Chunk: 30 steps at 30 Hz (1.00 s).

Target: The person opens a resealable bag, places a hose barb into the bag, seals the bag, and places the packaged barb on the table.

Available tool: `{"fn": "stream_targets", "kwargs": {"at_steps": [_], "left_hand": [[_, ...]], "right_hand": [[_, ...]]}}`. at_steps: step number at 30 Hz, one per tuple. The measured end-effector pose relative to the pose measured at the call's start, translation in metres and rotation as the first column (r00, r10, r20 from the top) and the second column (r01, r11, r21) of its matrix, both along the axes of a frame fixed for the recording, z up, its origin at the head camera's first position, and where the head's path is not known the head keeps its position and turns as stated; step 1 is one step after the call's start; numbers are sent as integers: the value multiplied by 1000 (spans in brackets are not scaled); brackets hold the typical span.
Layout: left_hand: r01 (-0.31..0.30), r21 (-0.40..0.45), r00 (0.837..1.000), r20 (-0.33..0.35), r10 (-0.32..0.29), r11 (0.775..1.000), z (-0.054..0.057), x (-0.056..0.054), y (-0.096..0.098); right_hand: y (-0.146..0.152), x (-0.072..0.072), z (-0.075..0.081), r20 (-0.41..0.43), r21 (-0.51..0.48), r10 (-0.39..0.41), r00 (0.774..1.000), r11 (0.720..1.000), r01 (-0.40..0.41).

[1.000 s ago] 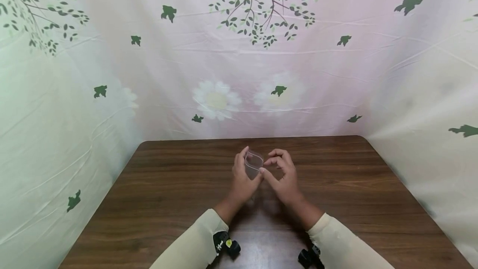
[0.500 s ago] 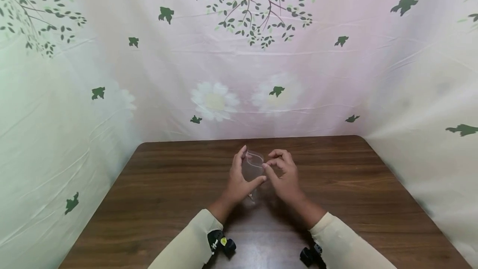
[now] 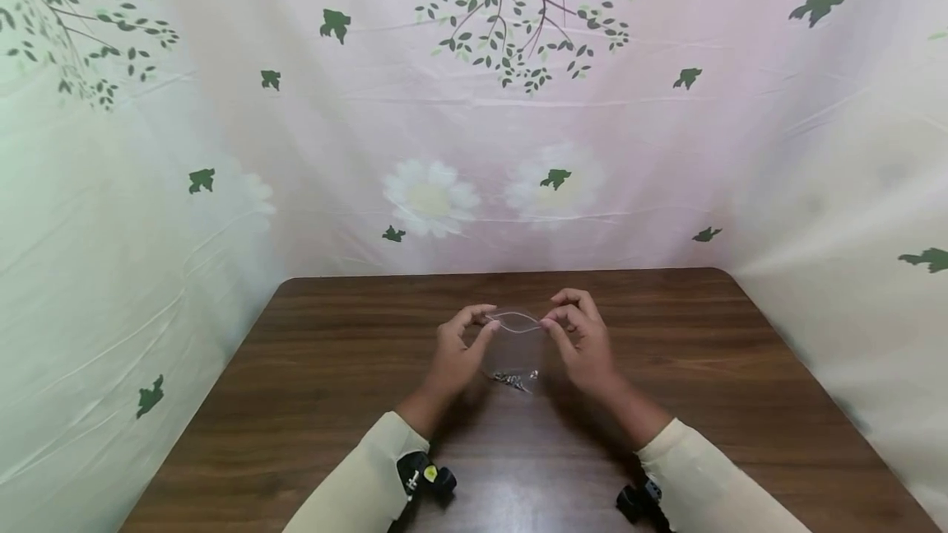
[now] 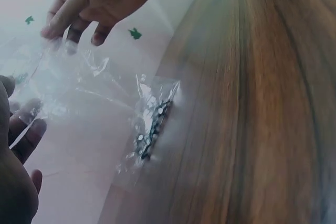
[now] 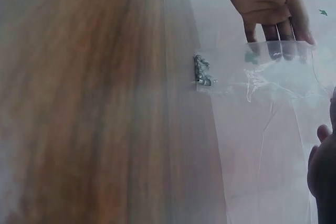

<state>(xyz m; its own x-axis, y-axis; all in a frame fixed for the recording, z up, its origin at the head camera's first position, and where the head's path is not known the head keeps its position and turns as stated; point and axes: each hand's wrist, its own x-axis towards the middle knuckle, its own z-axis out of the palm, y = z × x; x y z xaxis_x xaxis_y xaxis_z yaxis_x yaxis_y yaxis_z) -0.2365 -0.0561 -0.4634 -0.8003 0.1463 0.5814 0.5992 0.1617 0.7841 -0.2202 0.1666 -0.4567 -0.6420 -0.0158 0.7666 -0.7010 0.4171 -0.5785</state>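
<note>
A clear plastic bag (image 3: 516,352) hangs upright between both hands over the table, its mouth spread into an eye-shaped gap. My left hand (image 3: 453,354) pinches the left end of the mouth between thumb and fingers. At the opposite end, the right hand (image 3: 587,350) pinches the rim with its thumb and forefinger. Small shiny metal pieces (image 3: 511,381), looking like screws, lie gathered in the bag's bottom. The left wrist view shows these metal pieces (image 4: 154,129) in a row along the lower edge. In the right wrist view the left hand's fingers (image 5: 286,30) show behind the film.
The brown wood-grain table (image 3: 333,401) extends around both hands. A pale curtain (image 3: 474,130) printed with leaves, birds and daisies surrounds its back and sides. Each wrist carries a small black camera (image 3: 444,482) strapped over a cream sleeve (image 3: 363,475).
The hands have moved apart, stretching the bag's mouth sideways. The left hand has shifted from around the bag's side to its rim. The metal pieces at the bottom now show.
</note>
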Motion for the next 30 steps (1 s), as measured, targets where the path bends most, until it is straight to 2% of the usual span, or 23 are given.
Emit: {"fn": "stream_targets", "kwargs": {"at_steps": [8,17,24,28,30], "left_hand": [[-11,-70,996,-84,5,998,9,1,-15],[-14,-110,995,-97,3,994,12,0,-22],[-75,-149,982,-185,46,986,15,1,-21],[-92,-175,985,-164,63,980,16,2,-21],[-72,-165,988,-146,48,984,15,1,-20]], "right_hand": [[7,1,-3,54,36,19,998,999,-21],[10,1,-3,34,44,72,997,996,-74],[17,4,2,85,88,101,991,990,-108],[18,5,4,120,106,106,987,987,-119],[19,5,4,131,99,106,986,988,-120]]}}
